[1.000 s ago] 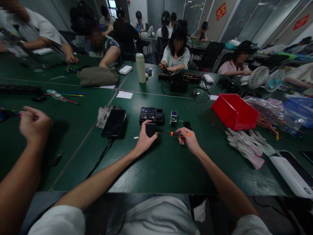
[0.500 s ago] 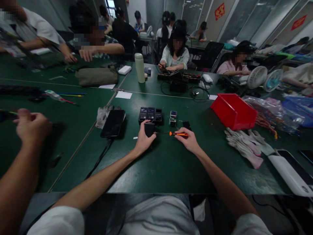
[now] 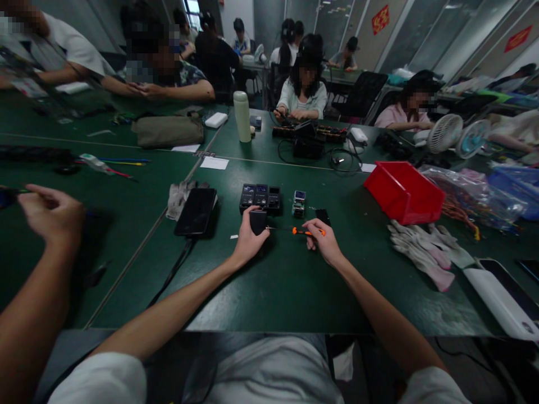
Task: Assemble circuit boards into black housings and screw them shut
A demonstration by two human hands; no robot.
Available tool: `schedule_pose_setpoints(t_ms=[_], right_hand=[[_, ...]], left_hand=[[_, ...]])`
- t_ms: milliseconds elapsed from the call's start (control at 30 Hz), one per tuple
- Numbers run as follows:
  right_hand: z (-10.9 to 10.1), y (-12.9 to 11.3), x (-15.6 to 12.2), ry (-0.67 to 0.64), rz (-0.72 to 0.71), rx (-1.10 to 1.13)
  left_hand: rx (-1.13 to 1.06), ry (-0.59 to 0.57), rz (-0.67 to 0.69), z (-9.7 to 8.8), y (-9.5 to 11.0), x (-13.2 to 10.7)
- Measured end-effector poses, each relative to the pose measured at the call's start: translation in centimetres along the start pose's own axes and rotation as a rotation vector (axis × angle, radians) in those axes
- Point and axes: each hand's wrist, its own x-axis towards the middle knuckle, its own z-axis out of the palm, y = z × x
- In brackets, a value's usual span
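Observation:
My left hand [image 3: 247, 242] is closed around a small black box [image 3: 258, 221] standing on the green table [image 3: 295, 286]. My right hand [image 3: 323, 246] pinches an orange-handled screwdriver [image 3: 304, 230], held level with its thin shaft pointing left into the side of the box. Just beyond the box lie three black modules in a row [image 3: 261, 197], a small green-and-silver module [image 3: 298, 203] and a small black piece [image 3: 323, 216].
A black phone [image 3: 196, 210] with a cable lies left of my hands, next to a grey glove [image 3: 177, 196]. A red bin [image 3: 404, 191], grey gloves [image 3: 423, 252] and a white device [image 3: 503, 300] sit on the right. Another person's arm and fist [image 3: 50, 216] work at the left; several people sit around the far tables.
My hands barely moved; the screwdriver stays pressed against the box. The neighbour's fist at the left shifted a little, and a person at the far left table brought both hands together.

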Motion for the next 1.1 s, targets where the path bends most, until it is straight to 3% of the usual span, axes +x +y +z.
schedule_pose_setpoints(t_ms=[200,467,733,833,1100], right_hand=[[-0.4,-0.3,-0.2,0.026,-0.072,-0.184],[-0.7,-1.1,-0.2,0.001,-0.297,-0.329],[-0.4,-0.2,0.2,-0.019,-0.079,-0.067],[-0.4,-0.1,0.2,-0.036,-0.023,-0.141],[-0.2,-1.1,-0.2,0.082,-0.199,-0.332]], left_hand=[[-0.003,-0.001,0.006,0.0,0.0,0.0],[-0.008,-0.004,0.009,-0.1,0.1,0.1],[-0.009,-0.009,-0.008,-0.1,0.0,0.0],[-0.002,0.0,-0.006,-0.1,0.1,0.0],[-0.008,0.007,-0.022,-0.2,0.2,0.1]])
